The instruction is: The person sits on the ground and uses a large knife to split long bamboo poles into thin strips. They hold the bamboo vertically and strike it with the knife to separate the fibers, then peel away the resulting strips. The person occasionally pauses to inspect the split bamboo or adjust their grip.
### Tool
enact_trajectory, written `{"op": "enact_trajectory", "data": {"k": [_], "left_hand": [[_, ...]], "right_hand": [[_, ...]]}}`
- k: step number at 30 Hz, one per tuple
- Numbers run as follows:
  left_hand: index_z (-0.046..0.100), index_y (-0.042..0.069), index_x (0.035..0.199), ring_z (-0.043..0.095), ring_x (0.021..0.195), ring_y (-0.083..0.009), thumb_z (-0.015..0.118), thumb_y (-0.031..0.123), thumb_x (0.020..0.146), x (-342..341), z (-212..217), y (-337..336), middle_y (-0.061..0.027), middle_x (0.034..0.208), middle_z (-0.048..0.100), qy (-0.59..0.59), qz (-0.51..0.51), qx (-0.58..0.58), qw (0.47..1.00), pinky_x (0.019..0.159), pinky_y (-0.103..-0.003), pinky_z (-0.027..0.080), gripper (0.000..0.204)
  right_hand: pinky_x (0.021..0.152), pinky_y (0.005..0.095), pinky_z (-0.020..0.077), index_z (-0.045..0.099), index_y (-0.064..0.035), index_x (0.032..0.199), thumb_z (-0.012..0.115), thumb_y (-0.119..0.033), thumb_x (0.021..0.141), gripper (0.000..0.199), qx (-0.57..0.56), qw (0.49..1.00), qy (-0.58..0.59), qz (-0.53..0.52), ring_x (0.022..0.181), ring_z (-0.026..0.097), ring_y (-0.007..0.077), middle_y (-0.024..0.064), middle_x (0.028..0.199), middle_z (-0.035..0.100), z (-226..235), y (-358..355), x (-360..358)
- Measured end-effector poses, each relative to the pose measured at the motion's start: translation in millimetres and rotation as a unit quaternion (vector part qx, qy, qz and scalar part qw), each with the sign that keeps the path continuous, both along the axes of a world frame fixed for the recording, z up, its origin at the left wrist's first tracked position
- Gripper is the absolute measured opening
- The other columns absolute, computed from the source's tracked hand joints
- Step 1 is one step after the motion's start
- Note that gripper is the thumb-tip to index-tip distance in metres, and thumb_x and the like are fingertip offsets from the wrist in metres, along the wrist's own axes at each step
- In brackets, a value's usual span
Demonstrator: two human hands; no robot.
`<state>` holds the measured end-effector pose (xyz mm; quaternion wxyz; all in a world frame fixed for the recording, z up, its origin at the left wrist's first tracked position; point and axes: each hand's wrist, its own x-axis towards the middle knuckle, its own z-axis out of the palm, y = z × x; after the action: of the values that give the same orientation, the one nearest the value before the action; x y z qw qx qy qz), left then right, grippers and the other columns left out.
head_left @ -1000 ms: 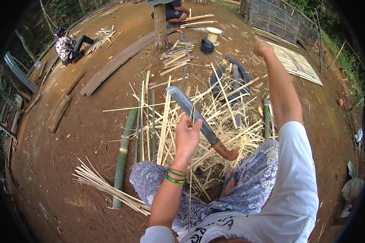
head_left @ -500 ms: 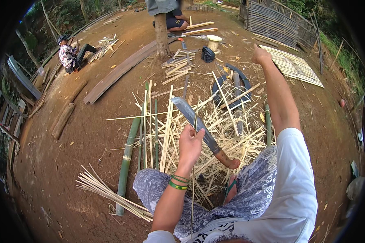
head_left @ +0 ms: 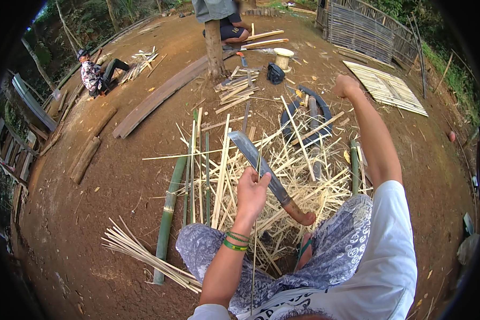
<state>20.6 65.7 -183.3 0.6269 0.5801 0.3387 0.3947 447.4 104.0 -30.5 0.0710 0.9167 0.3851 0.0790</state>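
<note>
My left hand [head_left: 250, 194] is closed around a machete [head_left: 246, 145] at its blade. The broad grey blade slants up and to the left, and the brown wooden handle points down to the right, with no hand on it. A thin bamboo strip [head_left: 254, 250] runs upright through the same fingers and crosses the blade. My right hand [head_left: 347, 86] is raised far forward on an outstretched arm, its fingers curled into a fist. Nothing sticks out of it. Beneath the machete lies a heap of pale bamboo shavings [head_left: 282, 186].
Green bamboo poles [head_left: 170, 202] and a bundle of split strips [head_left: 149, 256] lie at the left. Beyond the shavings are a black rubber ring [head_left: 327, 104], a cream spool [head_left: 283, 58] and a tree trunk [head_left: 214, 50]. Other people [head_left: 93, 74] sit farther off. A slatted bamboo panel [head_left: 386, 85] lies far right.
My right hand has come slightly nearer and lower, its fingers now looking more curled. My left hand and the machete stay almost still. My right knee has shifted a little to the right.
</note>
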Motion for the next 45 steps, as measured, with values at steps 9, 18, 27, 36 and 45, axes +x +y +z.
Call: {"op": "enact_trajectory", "data": {"k": [9,18,27,36,45], "left_hand": [[0.057,0.003,0.092,0.054,0.079,-0.0095,0.062,0.004,0.094,-9.7,16.7,-2.8,-0.0028,0.085,0.061,0.071,0.002,-0.037,0.997,0.074,-0.028,0.043,0.006],[0.052,0.003,0.085,0.045,0.062,-0.0057,0.066,0.005,0.093,0.3,6.1,-6.2,-0.0015,0.073,0.056,-0.006,0.044,0.032,0.999,0.053,-0.026,0.035,0.017],[0.057,0.003,0.088,0.046,0.065,-0.0052,0.066,0.006,0.093,-3.4,-6.2,-1.0,-0.0003,0.075,0.058,0.017,0.032,0.010,0.999,0.059,-0.025,0.036,0.011],[0.059,0.002,0.096,0.056,0.077,-0.0068,0.063,0.003,0.095,-7.5,2.0,-8.3,-0.0017,0.086,0.065,0.003,0.020,-0.047,0.999,0.071,-0.023,0.043,0.004],[0.057,0.004,0.090,0.047,0.069,-0.0044,0.064,0.006,0.095,-4.4,2.0,-5.4,0.0016,0.078,0.058,0.028,0.025,-0.052,0.998,0.063,-0.023,0.037,0.009]], "right_hand": [[0.097,0.0430,0.0525,0.043,-0.0023,0.147,0.049,-0.072,0.091,0.090,-0.038,0.875,0.395,0.278,0.091,0.073,0.0257,0.0212,0.114,0.070,-59.7,-83.8,-177.8],[0.073,0.0423,0.0531,0.064,-0.0010,0.116,0.073,-0.062,0.077,0.073,-0.086,0.820,0.423,0.374,0.078,0.070,0.0332,0.0149,0.083,0.073,-116.7,-146.1,-246.2],[0.063,0.0406,0.0503,0.063,-0.0032,0.083,0.071,-0.051,0.084,0.049,-0.100,0.789,0.457,0.399,0.064,0.066,0.0297,0.0119,0.069,0.067,-125.1,-147.7,-246.8],[0.069,0.0401,0.0515,0.057,-0.0058,0.088,0.072,-0.038,0.085,0.035,-0.060,0.774,0.507,0.374,0.067,0.066,0.0262,0.0095,0.076,0.067,-118.8,-154.6,-257.3],[0.064,0.0398,0.0490,0.057,-0.0044,0.090,0.071,-0.034,0.084,0.034,-0.075,0.774,0.517,0.357,0.065,0.064,0.0271,0.0098,0.070,0.063,-113.5,-154.0,-254.0]]}}
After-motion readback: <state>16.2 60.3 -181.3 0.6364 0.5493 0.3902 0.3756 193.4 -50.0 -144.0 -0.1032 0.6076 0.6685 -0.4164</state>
